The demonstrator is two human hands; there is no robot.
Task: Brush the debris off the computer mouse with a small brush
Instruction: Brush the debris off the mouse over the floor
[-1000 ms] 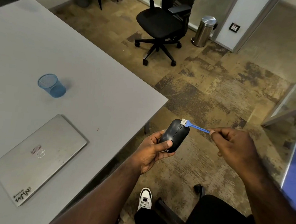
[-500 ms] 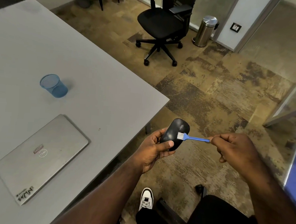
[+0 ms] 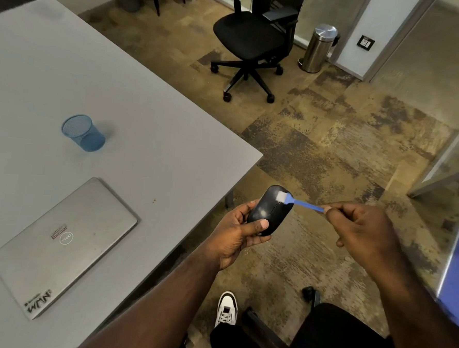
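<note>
A black computer mouse (image 3: 268, 207) is held in the air just past the table's right corner, over the carpet. My left hand (image 3: 236, 234) grips it from below, thumb pressed on its near end. My right hand (image 3: 359, 230) pinches the end of a small blue brush (image 3: 300, 203) with white bristles. The bristles rest on the far top part of the mouse. The handle runs right from the mouse to my fingertips.
The grey table (image 3: 135, 119) holds a closed silver laptop (image 3: 63, 244) and a blue mesh cup (image 3: 83, 132). On the carpet beyond stand a black office chair (image 3: 251, 40) and a steel bin (image 3: 319, 49). A glass panel (image 3: 449, 165) stands at right.
The brush head swept from the mouse's far tip down to its middle, then back up toward the far end. The mouse stays in my left hand.
</note>
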